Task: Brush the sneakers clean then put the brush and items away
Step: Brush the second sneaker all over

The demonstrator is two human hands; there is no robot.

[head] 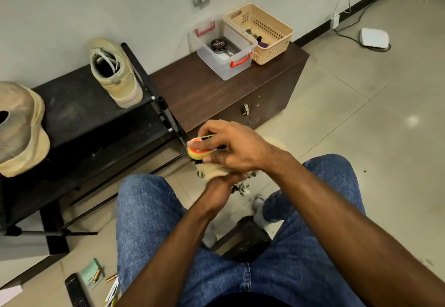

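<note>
My right hand [231,147] grips a yellow and orange brush [196,149] with its bristles down on a beige sneaker [214,170]. That sneaker is mostly hidden under my hands, between my knees. My left hand [226,181] reaches under my right wrist and holds the sneaker; its fingers are hidden. A second beige sneaker [115,73] stands on the black shoe rack [79,114] at the left. A clear plastic box [224,49] with red handles holds a round black tin [218,45].
A beige basket [262,32] stands beside the clear box on a dark brown cabinet [204,90]. A tan cap [19,128] lies on the rack's left end. A remote [75,291] and small items lie on the floor by my left knee. Open tiled floor spreads to the right.
</note>
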